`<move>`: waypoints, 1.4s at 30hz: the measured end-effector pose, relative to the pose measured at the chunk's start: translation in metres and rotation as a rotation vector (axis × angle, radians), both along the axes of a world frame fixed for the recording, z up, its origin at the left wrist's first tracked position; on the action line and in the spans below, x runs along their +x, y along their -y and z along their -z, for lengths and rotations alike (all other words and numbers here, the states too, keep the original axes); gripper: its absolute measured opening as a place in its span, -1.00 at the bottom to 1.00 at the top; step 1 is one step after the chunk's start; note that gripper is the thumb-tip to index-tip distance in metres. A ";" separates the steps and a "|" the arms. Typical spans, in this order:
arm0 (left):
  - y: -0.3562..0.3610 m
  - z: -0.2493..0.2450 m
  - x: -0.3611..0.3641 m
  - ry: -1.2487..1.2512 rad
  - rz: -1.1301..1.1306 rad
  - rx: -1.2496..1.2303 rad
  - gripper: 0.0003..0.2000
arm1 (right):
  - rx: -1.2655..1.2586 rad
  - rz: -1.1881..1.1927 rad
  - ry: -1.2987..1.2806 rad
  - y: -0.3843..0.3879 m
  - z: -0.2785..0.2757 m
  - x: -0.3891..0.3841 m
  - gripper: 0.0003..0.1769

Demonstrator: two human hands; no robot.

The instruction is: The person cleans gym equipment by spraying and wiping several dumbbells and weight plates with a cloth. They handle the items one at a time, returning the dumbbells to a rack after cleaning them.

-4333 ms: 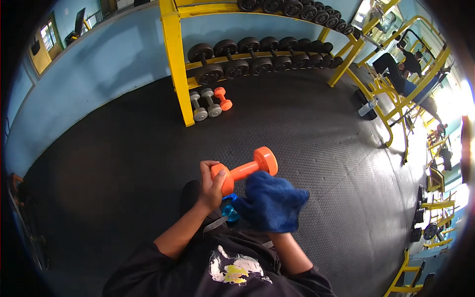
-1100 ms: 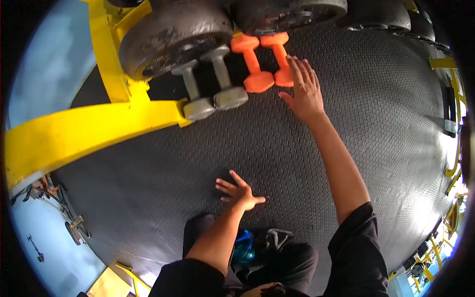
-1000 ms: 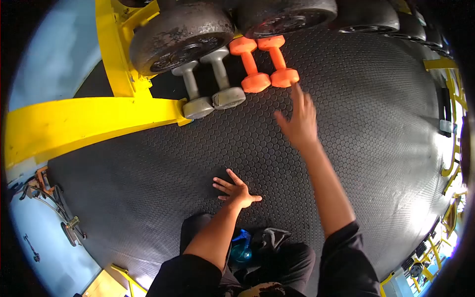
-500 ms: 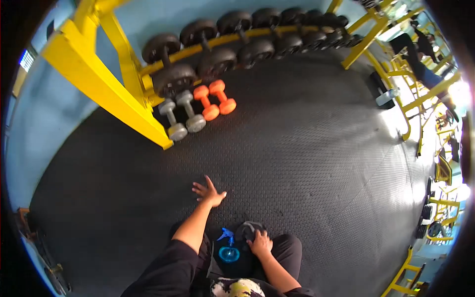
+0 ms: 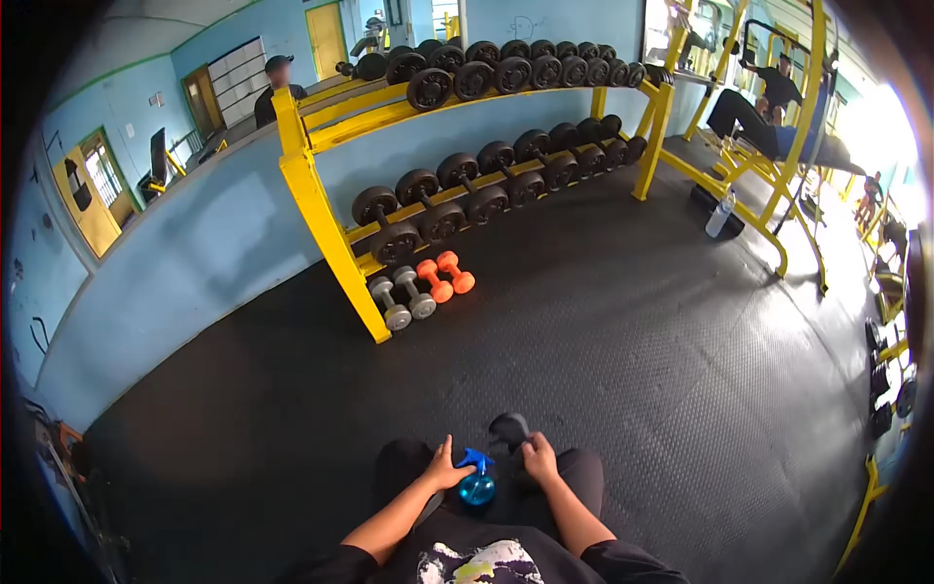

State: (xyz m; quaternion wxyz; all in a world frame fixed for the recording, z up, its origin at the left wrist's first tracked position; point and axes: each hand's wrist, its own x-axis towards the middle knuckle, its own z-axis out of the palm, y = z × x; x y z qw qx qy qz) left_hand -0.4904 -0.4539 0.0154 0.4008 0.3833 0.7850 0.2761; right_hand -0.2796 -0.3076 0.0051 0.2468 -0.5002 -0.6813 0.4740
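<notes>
A small spray bottle (image 5: 477, 490) with blue liquid and a blue trigger head stands upright between my bent legs. My left hand (image 5: 446, 470) is right beside its neck, fingers apart, one pointing up and another reaching toward the trigger head. My right hand (image 5: 539, 459) is closed on the edge of a dark grey, soft-looking piece (image 5: 509, 429), raised in front of my right knee. Its exact kind I cannot tell.
Grey dumbbells (image 5: 416, 294) and orange dumbbells (image 5: 455, 273) lie on the black rubber floor (image 5: 623, 341) by a yellow rack (image 5: 336, 248) of black dumbbells. A water bottle (image 5: 721, 215) stands farther right, near a person (image 5: 764, 127) on a bench. A mirror lines the wall.
My left hand has come back from reaching forward over the floor to the spray bottle. My right hand has lifted the dark grey piece. The view has tilted up.
</notes>
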 end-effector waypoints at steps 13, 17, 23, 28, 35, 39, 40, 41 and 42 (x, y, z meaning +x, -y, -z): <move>0.018 0.089 0.049 -0.059 0.045 0.025 0.21 | -0.116 -0.100 0.107 0.083 -0.067 0.033 -0.62; 0.026 0.120 0.075 -0.348 0.141 0.249 -0.07 | -0.231 -0.113 0.132 0.108 -0.074 0.046 -0.64; 0.013 0.081 0.091 -0.188 -0.171 0.215 -0.34 | -0.125 -0.014 0.114 0.129 -0.099 0.061 -0.56; 0.021 -0.020 0.095 -0.109 -0.220 0.167 -0.38 | -0.336 0.135 0.177 0.140 -0.166 0.059 -0.54; 0.040 -0.252 0.112 -0.021 -0.037 0.354 -0.38 | -0.852 0.345 -0.206 0.162 -0.219 0.067 -0.56; 0.047 -0.395 0.126 0.324 0.161 0.324 0.19 | -1.200 0.555 -0.667 0.168 -0.327 0.088 -0.53; 0.045 -0.426 0.130 0.374 0.224 0.288 0.32 | -1.211 0.560 -0.744 0.166 -0.379 0.094 -0.52; 0.043 -0.456 0.136 0.385 0.280 0.279 0.32 | -1.216 0.567 -0.820 0.164 -0.418 0.102 -0.50; 0.037 -0.483 0.144 0.651 0.190 0.237 0.28 | -1.137 0.546 -0.766 0.163 -0.443 0.108 -0.55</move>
